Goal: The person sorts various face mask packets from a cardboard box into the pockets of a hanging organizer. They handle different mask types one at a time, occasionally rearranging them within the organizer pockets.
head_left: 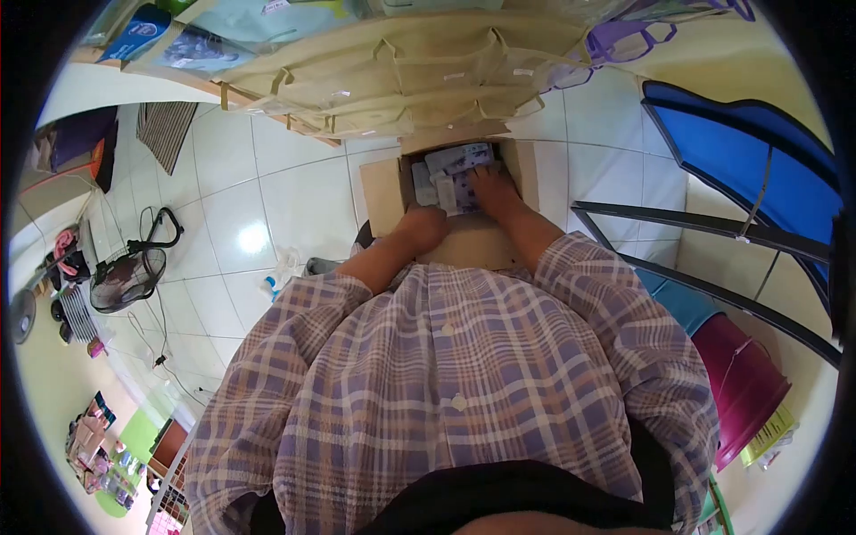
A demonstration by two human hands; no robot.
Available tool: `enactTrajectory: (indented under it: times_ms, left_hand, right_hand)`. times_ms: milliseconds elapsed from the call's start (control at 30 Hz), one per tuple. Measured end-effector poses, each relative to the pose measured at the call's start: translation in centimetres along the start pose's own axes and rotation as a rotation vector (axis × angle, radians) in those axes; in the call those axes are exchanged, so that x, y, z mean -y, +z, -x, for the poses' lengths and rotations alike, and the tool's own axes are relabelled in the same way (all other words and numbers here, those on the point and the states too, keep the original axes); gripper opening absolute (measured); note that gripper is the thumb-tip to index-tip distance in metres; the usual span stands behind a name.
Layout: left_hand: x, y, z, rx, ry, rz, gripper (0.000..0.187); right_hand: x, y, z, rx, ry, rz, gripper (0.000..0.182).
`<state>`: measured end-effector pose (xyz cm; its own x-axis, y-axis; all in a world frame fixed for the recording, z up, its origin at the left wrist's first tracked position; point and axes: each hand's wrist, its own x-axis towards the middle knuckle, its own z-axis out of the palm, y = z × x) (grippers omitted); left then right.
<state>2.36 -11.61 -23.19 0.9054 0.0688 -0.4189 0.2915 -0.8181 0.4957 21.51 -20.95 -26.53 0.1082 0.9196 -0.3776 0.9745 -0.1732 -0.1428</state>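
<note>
An open cardboard box (473, 241) stands on the floor close in front of me, its side flaps folded outward. Inside lie several plastic-wrapped packets (459, 159), whitish with dark purple patterned parts. My right hand (490, 187) reaches into the box, its fingers stretched downward over the packets at the right. At the near left corner, my left hand (425, 227) has its fingers curled over the box edge, the tips partly hidden. Both sleeves are plaid.
Beyond the box hangs a beige pocket organizer (392, 76). A black fan (129, 276) with trailing cords lies left on white tiles. At right are a blue panel on a black metal frame (704, 227) and a magenta bucket (740, 383).
</note>
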Motion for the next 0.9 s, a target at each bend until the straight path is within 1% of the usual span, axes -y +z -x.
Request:
enactTrajectory:
  times_ms: [33, 67, 100, 133, 167, 200, 233, 267, 300, 333, 367, 400, 433, 467, 500, 533, 567, 633, 667, 700, 733, 767, 800, 833, 867, 900]
  left_hand:
    - [0.3, 0.3, 0.2, -0.067, 0.06, -0.003, 0.022]
    - [0.6, 0.6, 0.4, -0.065, 0.057, -0.006, 0.022]
    - [0.6, 0.9, 0.5, -0.019, 0.099, -0.048, 0.025]
    - [0.7, 1.2, 0.4, 0.024, 0.142, -0.09, 0.029]
    - [0.8, 1.4, 0.4, 0.023, 0.144, -0.091, 0.029]
    - [0.7, 1.2, 0.4, 0.003, 0.087, 0.044, 0.026]
    - [0.5, 1.1, 0.5, -0.018, 0.03, 0.179, 0.024]
    - [0.4, 0.9, 0.7, -0.017, 0.034, 0.178, 0.024]
    - [0.4, 0.7, 0.9, -0.155, -0.022, 0.312, 0.019]
    - [0.4, 0.4, 1.1, -0.292, -0.079, 0.447, 0.019]
    - [0.2, 0.3, 1.1, -0.29, -0.076, 0.447, 0.019]
    - [-0.1, 0.0, 1.0, -0.473, -0.164, 0.46, 0.022]
    - [-0.2, -0.2, 0.7, -0.66, -0.253, 0.47, 0.028]
    - [-0.1, -0.3, 0.6, -0.661, -0.253, 0.471, 0.028]
    - [0.1, -0.3, 0.6, -0.571, -0.293, 0.6, 0.029]
    - [0.4, -0.2, 0.8, -0.48, -0.331, 0.725, 0.031]
    - [0.6, -0.2, 0.8, -0.481, -0.331, 0.723, 0.031]
    - [0.9, 0.7, 1.1, -0.484, -0.248, 0.627, 0.028]
    - [1.0, 0.8, 1.1, -0.485, -0.252, 0.623, 0.028]
    - [1.0, 0.8, 1.2, -0.504, -0.189, 0.6, 0.027]
    - [1.0, 1.0, 1.5, -0.52, -0.127, 0.58, 0.027]
    - [1.1, 1.1, 1.9, -0.518, -0.132, 0.581, 0.027]
    - [0.9, 0.6, 2.3, -0.488, -0.161, 0.655, 0.026]
    - [0.9, 0.5, 2.4, -0.459, -0.185, 0.728, 0.025]
    - [0.9, 0.4, 2.7, -0.458, -0.184, 0.732, 0.025]
    - [0.9, 0.5, 2.9, -0.459, -0.21, 0.8, 0.026]
  right_hand:
    - [0.0, 0.2, 0.0, -0.002, -0.002, -0.006, 0.031]
    - [0.2, 0.5, 0.1, -0.036, 0.012, -0.126, 0.031]
    - [0.3, 0.4, 0.3, -0.068, 0.026, -0.243, 0.03]
    - [0.3, 0.4, 0.5, -0.069, 0.025, -0.243, 0.03]
    - [0.3, 0.3, 0.8, 0.03, 0.037, -0.256, 0.028]
    - [0.4, -0.1, 1.1, 0.131, 0.051, -0.272, 0.026]
    - [0.6, -0.4, 1.1, 0.132, 0.054, -0.272, 0.026]
    - [1.0, -0.8, 0.8, 0.204, 0.112, -0.318, 0.024]
    - [1.2, -0.7, 0.6, 0.273, 0.171, -0.363, 0.022]
    - [1.3, -0.7, 0.7, 0.271, 0.174, -0.363, 0.022]
    - [1.6, -0.5, 1.2, 0.131, 0.155, -0.348, 0.023]
    - [1.7, -0.3, 1.5, -0.01, 0.136, -0.332, 0.023]
    - [1.8, -1.6, 1.4, -0.012, 0.136, -0.33, 0.023]
    - [2.0, -2.7, 1.3, 0.028, 0.079, -0.186, 0.028]
    - [2.1, -2.8, 1.4, 0.07, 0.022, -0.045, 0.032]
    - [2.1, -2.3, 1.1, 0.071, 0.022, -0.046, 0.032]
    - [2.0, -2.1, 0.3, 0.031, 0.012, -0.041, 0.035]
    - [1.4, 0.5, -1.0, -0.008, -0.005, -0.04, 0.037]
    - [0.8, 2.4, -1.7, -0.137, 0.041, -0.123, 0.032]
    - [0.8, 2.5, -1.8, -0.264, 0.087, -0.206, 0.027]
    - [0.5, 2.5, -1.6, -0.261, 0.083, -0.212, 0.027]
    - [0.0, 2.5, -1.2, -0.179, -0.02, -0.103, 0.027]
    - [-0.1, 1.6, -0.9, -0.095, -0.123, 0.008, 0.027]
    - [0.3, 0.5, -0.7, -0.093, -0.124, 0.009, 0.027]
    - [0.9, -0.6, -0.3, 0.12, -0.07, -0.045, 0.025]
    - [1.4, -1.8, 0.4, 0.334, -0.013, -0.097, 0.024]
